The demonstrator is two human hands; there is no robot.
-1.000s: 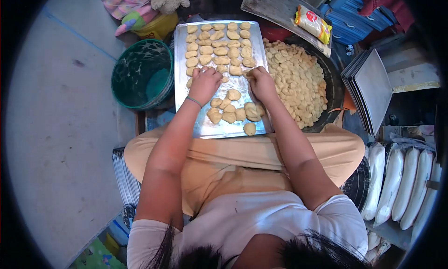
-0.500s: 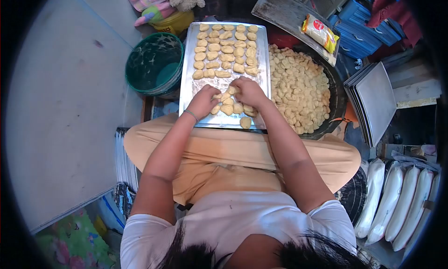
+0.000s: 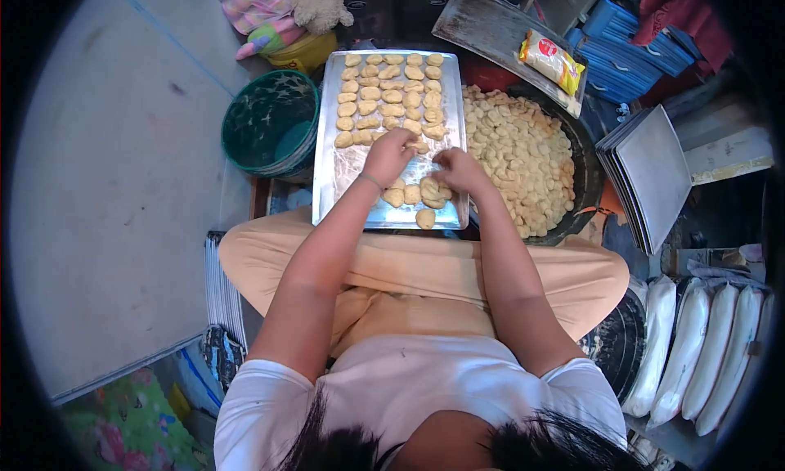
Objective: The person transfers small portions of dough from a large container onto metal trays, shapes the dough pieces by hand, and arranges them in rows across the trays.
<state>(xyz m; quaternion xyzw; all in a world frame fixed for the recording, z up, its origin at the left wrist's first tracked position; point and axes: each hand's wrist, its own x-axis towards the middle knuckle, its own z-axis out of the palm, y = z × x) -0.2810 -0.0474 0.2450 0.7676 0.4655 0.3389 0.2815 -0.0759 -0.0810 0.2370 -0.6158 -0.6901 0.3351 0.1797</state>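
Observation:
A metal baking tray (image 3: pixel 321 177) rests in front of my crossed legs, its far part lined with rows of flattened dough pieces (image 3: pixel 392 96). My left hand (image 3: pixel 388 157) reaches over the tray's middle, its fingertips closed on a dough piece (image 3: pixel 419 146) at the near end of the rows. To its right, my right hand (image 3: pixel 460 173) hovers above the tray's right side, thumb and fingers apart with nothing visible between them. Just under those fingers lies a small cluster of dough pieces (image 3: pixel 433 195). One loose dough piece (image 3: pixel 425 218) sits by the near edge.
A wide dark basin (image 3: pixel 590 172) heaped with dough pieces stands right of the tray. On the left is a green bucket (image 3: pixel 237 132). A yellow packet (image 3: pixel 552 60) lies on another tray (image 3: pixel 482 25) behind. Stacked trays (image 3: pixel 650 172) and white packed bags (image 3: pixel 687 352) are at right.
My left hand has moved forward and right, bringing a dough piece to the near end of the rows. My right hand has shifted right and toward me, away from the piece between both hands.

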